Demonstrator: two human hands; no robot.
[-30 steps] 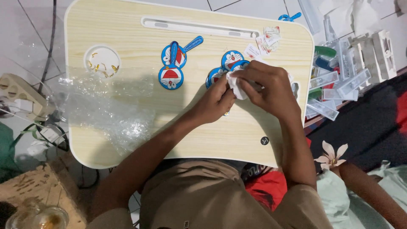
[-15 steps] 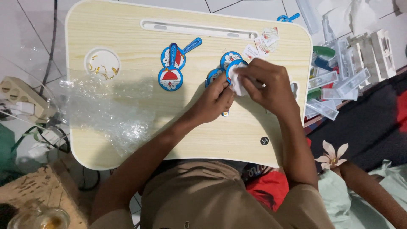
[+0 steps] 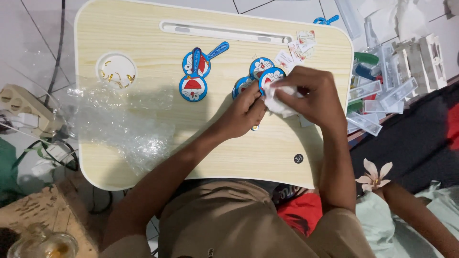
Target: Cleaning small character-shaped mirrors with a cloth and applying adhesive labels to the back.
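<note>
My left hand (image 3: 246,112) pinches the lower edge of a round blue cartoon-cat keychain (image 3: 270,76) over the light wooden lap table (image 3: 143,48). My right hand (image 3: 311,98) holds a crumpled white tissue (image 3: 279,100) pressed against that keychain. Two more round blue keychains (image 3: 260,66) lie just behind it, partly hidden by my hands. Another pair of blue keychains with a strap (image 3: 196,76) lies left of centre on the table.
Crumpled clear plastic wrap (image 3: 119,129) covers the table's left side. A round cup recess (image 3: 116,70) holds small gold rings. Small paper tags (image 3: 299,45) lie near the far right corner. Clear plastic boxes (image 3: 382,91) are piled on the floor right; a power strip (image 3: 24,110) lies left.
Both hands have stayed together at the right-centre of the table, shifting slightly while the tissue rubs the keychain. Nothing else moved.
</note>
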